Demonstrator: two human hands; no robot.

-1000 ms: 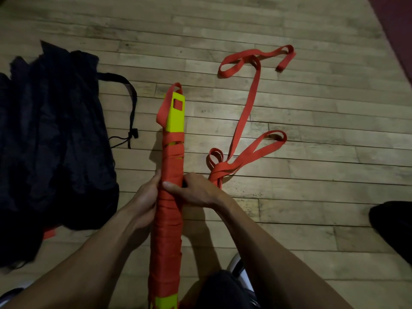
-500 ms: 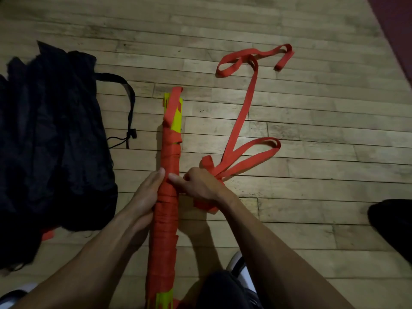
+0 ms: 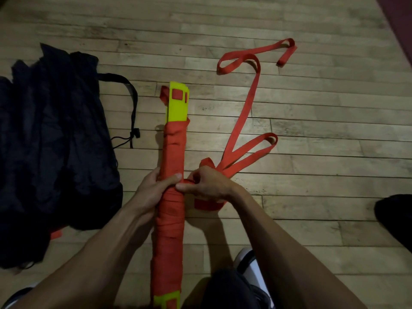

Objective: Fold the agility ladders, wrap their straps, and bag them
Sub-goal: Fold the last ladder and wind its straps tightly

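On the wooden floor (image 3: 312,121) we list one folded ladder bundle (image 3: 172,175), stiff, gripped mid-length by our left hand (image 3: 153,188); right hand (image 3: 207,184) pinches its limp, soft strap (image 3: 245,117).

No readable text, labels, brands or numbers anywhere: none on the ladder bundle (image 3: 171,197), the strap (image 3: 249,103), the bag (image 3: 55,141) or the floor (image 3: 312,152).

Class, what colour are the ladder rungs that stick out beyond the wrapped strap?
Bright yellow-green rungs, seen best in the head view; the strap around them is red-orange.
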